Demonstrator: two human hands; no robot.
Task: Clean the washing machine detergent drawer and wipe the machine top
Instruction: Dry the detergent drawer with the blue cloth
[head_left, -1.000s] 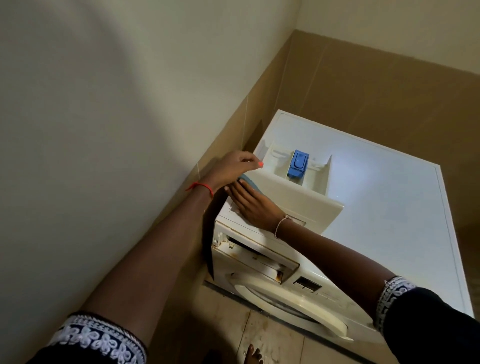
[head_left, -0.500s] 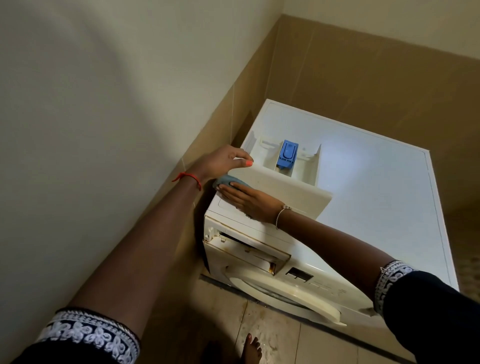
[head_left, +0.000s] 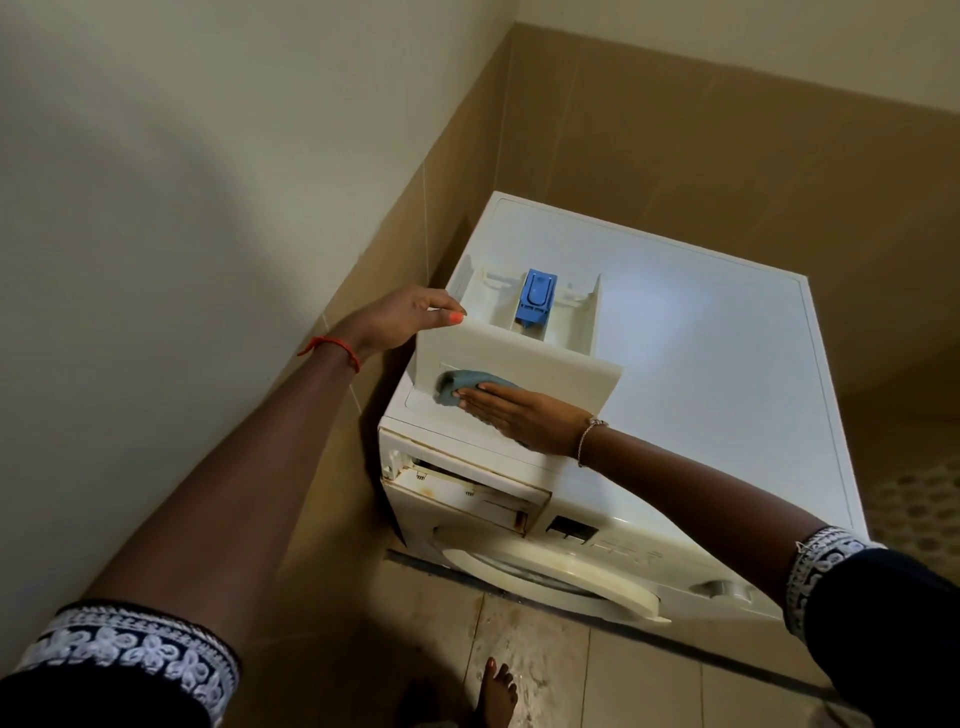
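Note:
The white detergent drawer (head_left: 545, 364) lies pulled out on the washing machine top (head_left: 727, 374), its front panel facing me and a blue insert (head_left: 535, 296) in its middle compartment. My left hand (head_left: 400, 319) grips the drawer's left front corner. My right hand (head_left: 519, 418) lies flat, pressing a blue-grey cloth (head_left: 460, 387) against the drawer's front panel. Most of the cloth is hidden under my fingers.
The empty drawer slot (head_left: 467, 488) gapes at the machine's upper left front, above the round door (head_left: 550, 577). A wall with tan tiles (head_left: 363, 291) hugs the machine's left side and back. My bare foot (head_left: 496, 696) stands on the tiled floor below.
My right hand has slid the cloth from the drawer's left corner to the right across the front panel. My left hand keeps its hold on the corner.

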